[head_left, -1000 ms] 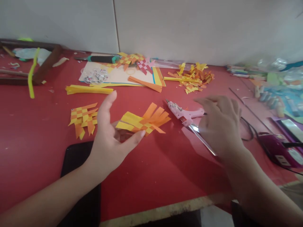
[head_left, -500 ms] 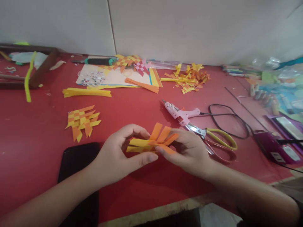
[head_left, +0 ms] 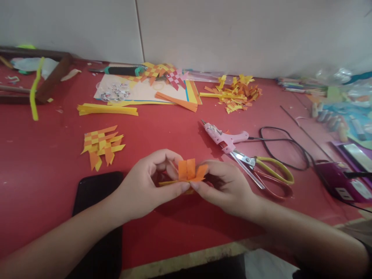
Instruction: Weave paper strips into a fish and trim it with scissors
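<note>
Between my hands is a piece woven from orange and yellow paper strips (head_left: pixel 187 169), its orange ends standing up and fanning to the right. My left hand (head_left: pixel 155 178) pinches its left side, thumb along the lower edge. On the other side my right hand (head_left: pixel 226 180) grips it, the thumb tip meeting the left thumb. Fingers hide much of the yellow strips. Left of my hands lies a woven orange and yellow paper fish (head_left: pixel 101 145) on the red table (head_left: pixel 162 133). A black phone (head_left: pixel 97 193) lies partly under my left forearm.
A pink glue gun (head_left: pixel 225 136) and scissors (head_left: pixel 273 166) lie right of my hands, a black cord trailing. Yellow strips (head_left: pixel 107 110), orange strips (head_left: pixel 176 101) and a heap of paper scraps (head_left: pixel 238 95) lie behind. A wooden frame (head_left: pixel 58 77) stands far left.
The woven paper has been tilted, so its orange ends point more upward and the yellow strips show less. My left thumb and fingers have closed onto it beside the right thumb.
</note>
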Demonstrator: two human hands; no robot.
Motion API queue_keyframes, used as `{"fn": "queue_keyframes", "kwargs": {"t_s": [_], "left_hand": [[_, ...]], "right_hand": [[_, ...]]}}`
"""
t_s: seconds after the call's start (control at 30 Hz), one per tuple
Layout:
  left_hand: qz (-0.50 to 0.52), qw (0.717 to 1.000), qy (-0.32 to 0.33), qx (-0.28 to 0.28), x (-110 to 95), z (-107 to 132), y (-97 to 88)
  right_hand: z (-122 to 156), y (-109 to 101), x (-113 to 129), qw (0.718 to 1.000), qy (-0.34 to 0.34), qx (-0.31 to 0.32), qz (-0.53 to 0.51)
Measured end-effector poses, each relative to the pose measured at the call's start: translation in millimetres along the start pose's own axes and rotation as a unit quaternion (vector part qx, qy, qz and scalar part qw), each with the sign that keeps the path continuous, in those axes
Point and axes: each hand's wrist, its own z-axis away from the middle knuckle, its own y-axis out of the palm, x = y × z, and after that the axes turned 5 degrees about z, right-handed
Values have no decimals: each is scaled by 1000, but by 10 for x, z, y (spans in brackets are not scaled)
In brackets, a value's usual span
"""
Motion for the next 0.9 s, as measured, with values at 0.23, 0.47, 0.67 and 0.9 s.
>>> {"fn": "queue_keyframes", "kwargs": {"t_s": [0.23, 0.47, 0.67, 0.9], "left_hand": [[6, 999, -50, 7, 18, -13, -27], [0, 997, -80, 11, 32, -84, -48], [43, 996, -73, 10, 65, -69, -75], [79, 992, -90, -30, 48, -57, -88]], "right_hand": [[-2, 23, -9, 1000, 23, 5, -19], [-21, 19, -10, 999, 12, 43, -4], [-52, -330, 101, 999, -9, 29, 15], [-161, -1180, -435, 893, 21, -28, 449]]}}
